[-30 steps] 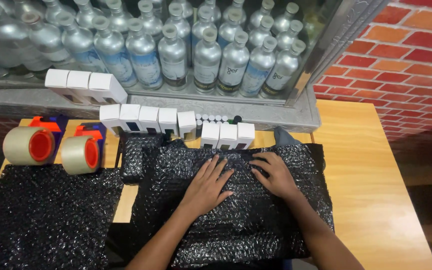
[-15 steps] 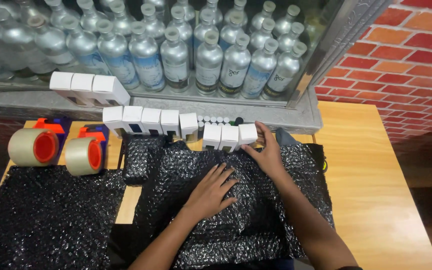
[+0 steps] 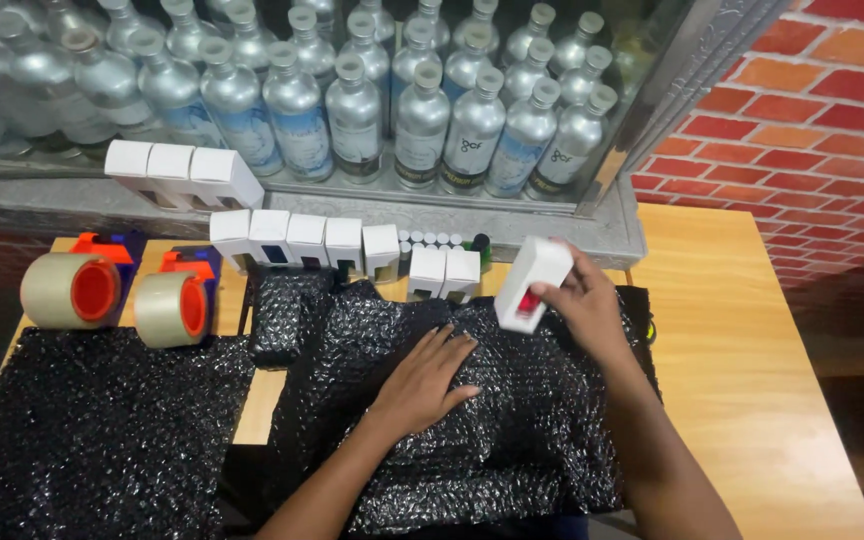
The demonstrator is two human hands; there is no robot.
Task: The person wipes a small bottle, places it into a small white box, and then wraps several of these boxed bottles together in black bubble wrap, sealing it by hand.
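Note:
My right hand (image 3: 584,305) holds a small white box (image 3: 530,283) with a red mark on its face, tilted above the black bubble wrap sheet (image 3: 532,430). My left hand (image 3: 422,380) lies flat on that sheet, fingers spread, pressing it down. Behind the sheet stands a row of similar white boxes (image 3: 302,240) along the table's back edge, with two more (image 3: 444,272) just left of the held box. A small parcel wrapped in black bubble wrap (image 3: 287,312) lies to the left of my left hand.
Two tape dispensers with tan rolls (image 3: 72,290) (image 3: 174,305) sit at the left. Another black bubble wrap sheet (image 3: 82,440) covers the front left. Several silver bottles (image 3: 422,125) stand behind glass. Three white boxes (image 3: 182,172) rest on the ledge. A brick wall (image 3: 812,130) rises at right.
My right hand left the bubble wrap, reached to the row of boxes at the back, and lifted one white box out toward the sheet. My left hand stayed on the wrap.

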